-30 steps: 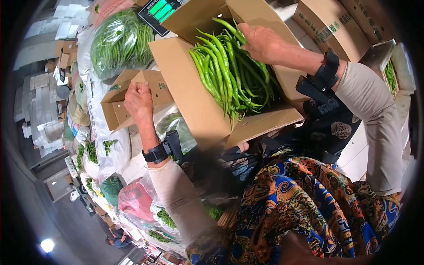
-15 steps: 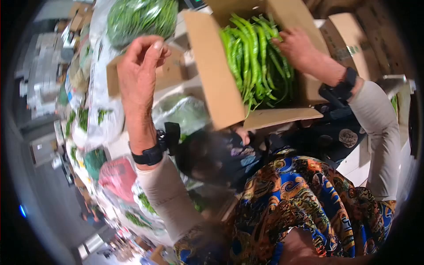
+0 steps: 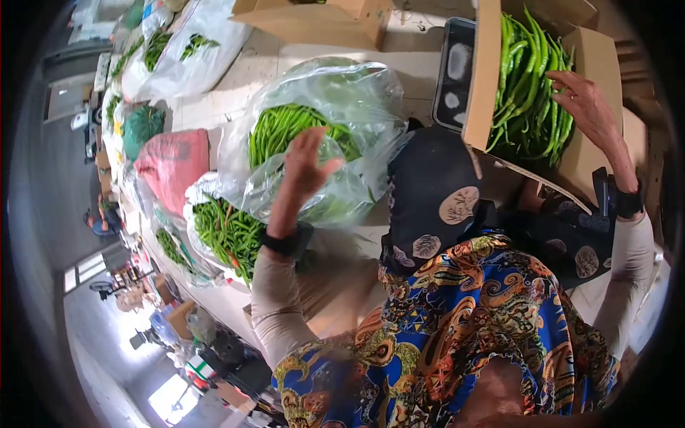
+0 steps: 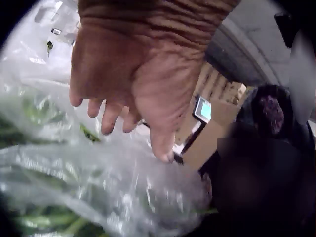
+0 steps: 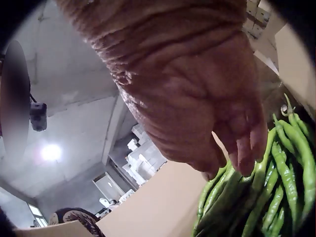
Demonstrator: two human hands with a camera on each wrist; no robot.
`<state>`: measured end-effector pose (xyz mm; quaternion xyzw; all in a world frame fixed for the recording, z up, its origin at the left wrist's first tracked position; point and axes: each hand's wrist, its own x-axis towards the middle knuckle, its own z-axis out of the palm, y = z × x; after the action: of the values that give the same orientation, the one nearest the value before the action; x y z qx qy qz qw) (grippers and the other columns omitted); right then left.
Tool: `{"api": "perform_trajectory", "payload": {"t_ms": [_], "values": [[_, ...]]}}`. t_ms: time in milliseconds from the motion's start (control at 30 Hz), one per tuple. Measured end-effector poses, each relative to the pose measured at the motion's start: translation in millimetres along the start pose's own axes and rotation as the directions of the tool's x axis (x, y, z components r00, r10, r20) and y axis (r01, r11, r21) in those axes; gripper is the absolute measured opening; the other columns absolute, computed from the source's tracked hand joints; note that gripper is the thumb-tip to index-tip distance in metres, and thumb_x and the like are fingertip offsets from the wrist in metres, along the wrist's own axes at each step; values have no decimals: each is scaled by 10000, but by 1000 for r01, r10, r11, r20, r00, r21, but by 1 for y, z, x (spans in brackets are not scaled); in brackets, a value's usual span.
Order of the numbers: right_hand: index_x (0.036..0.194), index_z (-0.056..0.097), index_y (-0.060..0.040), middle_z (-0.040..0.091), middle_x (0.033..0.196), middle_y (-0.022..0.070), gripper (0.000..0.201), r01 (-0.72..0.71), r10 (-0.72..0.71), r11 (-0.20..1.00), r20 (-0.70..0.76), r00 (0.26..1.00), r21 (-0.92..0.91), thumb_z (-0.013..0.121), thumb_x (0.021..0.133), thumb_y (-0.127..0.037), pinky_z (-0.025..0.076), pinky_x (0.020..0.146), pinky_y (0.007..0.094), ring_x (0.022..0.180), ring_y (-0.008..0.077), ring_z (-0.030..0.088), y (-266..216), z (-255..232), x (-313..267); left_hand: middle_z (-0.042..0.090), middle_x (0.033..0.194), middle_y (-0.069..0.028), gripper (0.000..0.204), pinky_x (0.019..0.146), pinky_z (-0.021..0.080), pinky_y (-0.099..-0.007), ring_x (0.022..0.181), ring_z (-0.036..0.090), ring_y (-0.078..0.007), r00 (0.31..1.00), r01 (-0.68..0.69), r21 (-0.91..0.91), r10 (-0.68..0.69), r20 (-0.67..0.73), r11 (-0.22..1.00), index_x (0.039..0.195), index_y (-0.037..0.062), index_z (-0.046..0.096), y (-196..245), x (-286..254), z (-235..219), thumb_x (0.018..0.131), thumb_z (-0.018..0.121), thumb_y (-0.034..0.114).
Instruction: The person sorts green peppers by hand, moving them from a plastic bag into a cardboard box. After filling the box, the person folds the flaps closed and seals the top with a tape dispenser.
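Long green chili peppers (image 3: 524, 93) fill an open cardboard box (image 3: 599, 64) at the upper right of the head view. My right hand (image 3: 586, 105) is over the box, fingertips right at the top peppers; in the right wrist view, loosely bent fingers reach down onto the chili peppers (image 5: 281, 182). To the left, my left hand (image 3: 308, 165) is over a large clear plastic bag (image 3: 364, 96) with green chili peppers (image 3: 282, 128) inside. Its fingers are extended with the thumb apart, and nothing is between them. In the left wrist view, the clear bag (image 4: 123, 182) lies beneath the hand (image 4: 133, 79).
A dark scale platform (image 3: 455, 75) stands beside the box. Another cardboard box (image 3: 335, 25) is at the top. Further left lie a pink sack (image 3: 175, 171), a green bag (image 3: 143, 128) and a bag of loose peppers (image 3: 228, 235). The scale's lit display (image 4: 203, 109) shows in the left wrist view.
The head view has swung left, so the box now appears further right. My left hand has moved from beside the box to over the plastic bag, its fingers uncurling. My right hand stays at the peppers.
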<state>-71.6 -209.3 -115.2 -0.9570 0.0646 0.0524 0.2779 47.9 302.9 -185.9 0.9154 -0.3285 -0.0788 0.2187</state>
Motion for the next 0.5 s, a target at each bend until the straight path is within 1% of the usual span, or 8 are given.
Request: {"api": "perform_trajectory", "payload": {"t_ms": [67, 167, 233, 267, 333, 400, 467, 500], "values": [[1204, 581, -57, 629, 930, 101, 339, -19, 20, 1000, 43, 999, -22, 596, 878, -149, 483, 739, 328, 782, 191, 582, -12, -2, 0, 623, 1070, -152, 624, 918, 396, -459, 1133, 512, -327, 996, -80, 275, 68, 53, 958, 1234, 94, 555, 8, -23, 24, 697, 738, 353], [1215, 581, -48, 632, 945, 95, 336, -95, 89, 994, 109, 990, 52, 588, 899, -162, 472, 778, 302, 840, 155, 579, -14, -3, 3, 660, 936, -127, 537, 821, 445, -474, 1024, 590, -310, 924, -108, 257, 2, 381, 960, 1180, 68, 564, -5, -47, 56, 762, 662, 390], [1217, 580, -44, 634, 953, 93, 337, -79, 71, 993, 98, 993, 83, 586, 901, -159, 469, 787, 296, 849, 151, 577, -7, 0, 3, 657, 767, -106, 413, 686, 488, -450, 825, 653, -302, 738, -396, 344, 73, 670, 851, 1008, 27, 611, 11, -69, 67, 821, 593, 394], [1219, 578, -40, 635, 960, 92, 338, -74, 65, 991, 79, 995, 113, 585, 902, -157, 466, 796, 291, 858, 147, 575, 0, 0, 1, 657, 767, -106, 413, 686, 488, -450, 825, 653, -302, 741, -389, 344, 68, 668, 855, 1008, 27, 611, 22, -79, 69, 821, 593, 394], [1222, 576, -31, 631, 953, 75, 340, -84, 70, 986, 97, 993, 146, 581, 906, -156, 463, 798, 281, 849, 127, 563, 4, 1, 2, 646, 796, -142, 228, 634, 507, -430, 738, 627, -362, 913, 129, 125, -167, 373, 984, 958, 78, 629, 54, -88, 53, 860, 574, 277], [1229, 570, -24, 624, 940, 60, 344, -109, 97, 989, 115, 989, 96, 575, 913, -159, 461, 797, 274, 845, 109, 552, 6, -1, 2, 598, 629, -158, 362, 607, 502, -399, 651, 626, -338, 838, 162, 165, -224, 497, 973, 814, 2, 627, 57, -100, 48, 896, 528, 340], [1232, 568, -21, 621, 933, 57, 344, -98, 86, 990, 116, 990, 105, 570, 916, -157, 459, 797, 270, 843, 107, 551, 8, 0, 2, 595, 652, -190, 333, 596, 504, -385, 648, 606, -359, 884, 65, -306, 87, 460, 950, 951, 20, 608, 39, -136, 67, 915, 511, 337], [1236, 565, -18, 617, 927, 55, 345, -92, 79, 989, 108, 991, 113, 564, 919, -154, 458, 798, 267, 842, 105, 550, 10, -1, 2, 590, 650, -171, 300, 571, 487, -372, 626, 613, -307, 867, 89, -153, -1, 499, 984, 974, 37, 606, 43, -136, 68, 927, 508, 317]]}}
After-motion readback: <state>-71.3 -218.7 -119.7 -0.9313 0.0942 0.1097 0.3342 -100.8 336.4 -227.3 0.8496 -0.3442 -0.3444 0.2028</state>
